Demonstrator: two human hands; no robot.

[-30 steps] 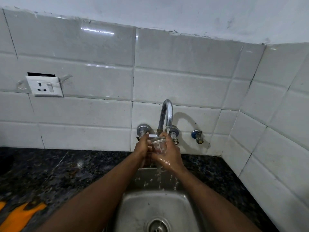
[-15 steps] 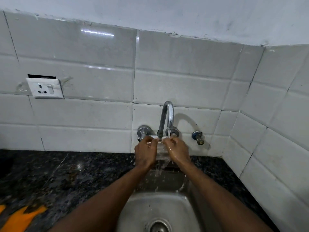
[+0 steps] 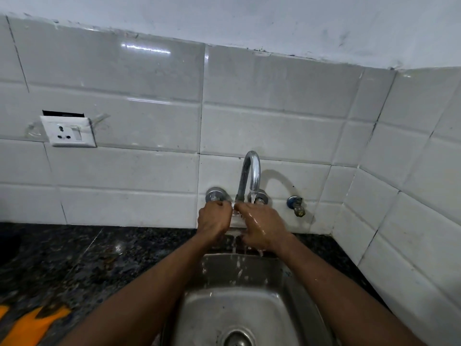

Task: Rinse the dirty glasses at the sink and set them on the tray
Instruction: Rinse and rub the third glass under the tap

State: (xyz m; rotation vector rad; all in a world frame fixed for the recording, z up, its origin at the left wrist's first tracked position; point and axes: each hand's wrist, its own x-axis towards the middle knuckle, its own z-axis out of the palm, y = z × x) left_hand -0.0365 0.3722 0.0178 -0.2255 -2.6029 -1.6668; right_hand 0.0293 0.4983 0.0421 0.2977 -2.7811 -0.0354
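Under the curved tap (image 3: 252, 176), both hands now close around the glass (image 3: 235, 222) from either side, where a second ago the right hand alone cupped it from below with the left fingers at its rim. The left hand (image 3: 215, 218) is curled nearly to a fist against the glass's left side; the right hand (image 3: 262, 227) wraps the right side, wet and shiny, fingers bent over the top. Only a narrow clear strip of the glass shows between them, so I cannot tell whether it is upright or tipped. Water runs from the spout onto the right hand's knuckles and drips off below into the steel sink (image 3: 294, 310) — the stream has stayed on throughout.

The hands have also risen a little toward the spout and drawn closer together. That reads as rubbing or turning the glass under the flow — the rinse is mid-way, not finished. No tray is in view; the dark desk (image 3: 74, 258) to the left shows only an orange patch (image 3: 32, 323) at the frame's edge.
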